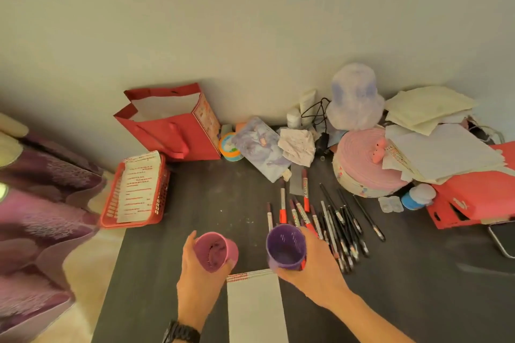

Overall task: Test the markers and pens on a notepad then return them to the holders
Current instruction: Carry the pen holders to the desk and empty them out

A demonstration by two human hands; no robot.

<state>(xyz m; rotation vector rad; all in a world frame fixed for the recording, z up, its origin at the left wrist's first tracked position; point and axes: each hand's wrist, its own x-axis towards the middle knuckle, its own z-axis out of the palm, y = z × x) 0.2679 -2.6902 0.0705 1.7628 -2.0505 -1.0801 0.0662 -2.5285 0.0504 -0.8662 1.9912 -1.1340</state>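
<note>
Nearest, the white notepad (256,309) lies on the dark table (223,203), its lower end cut off and the red print along its top edge unreadable. At its 11 o'clock the left hand (195,273) grasps a pink holder (216,250). At 1 o'clock the right hand (309,270) grasps a purple holder (285,246). Beyond it, markers and pens (328,220) lie loose, labels blurred. At 10 o'clock a red basket (133,192) holds an illegible printed sheet.

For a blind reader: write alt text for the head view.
The left hand grips a pink cup and the right hand a purple cup, by a notepad on a dark table. Markers and pens lie loose beyond.
</note>
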